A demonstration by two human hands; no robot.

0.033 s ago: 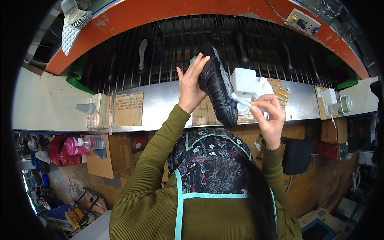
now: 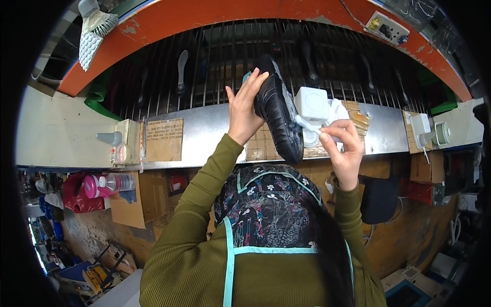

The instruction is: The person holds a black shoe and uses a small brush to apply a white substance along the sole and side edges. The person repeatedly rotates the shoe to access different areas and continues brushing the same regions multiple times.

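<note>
A black shoe upper (image 2: pixel 279 120) is held tilted on its side over the metal ledge, its underside facing right. My left hand (image 2: pixel 245 107) grips it from the left, thumb and fingers against its upper part. In my right hand (image 2: pixel 347 151), a white-handled brush (image 2: pixel 308 126) is pinched between thumb and fingers. Its tip touches the greyish, wet-looking underside edge of the shoe upper. Just behind the brush stands a white square container (image 2: pixel 312 104). A white round lid or dish shows partly beneath the brush, and my right fingers cover some of the things behind them.
Beyond the metal ledge (image 2: pixel 207 120) runs a rack of dark rods (image 2: pixel 215 61) carrying several shoe-shaped pieces. Flat cardboard (image 2: pixel 164 140) lies at left, near a grey nozzle (image 2: pixel 109 138). A white container (image 2: pixel 421 124) stands at right. An orange frame (image 2: pixel 245 13) arches across the back.
The brush tip has shifted slightly up and left along the shoe's underside. My left hand and the shoe upper have hardly moved.
</note>
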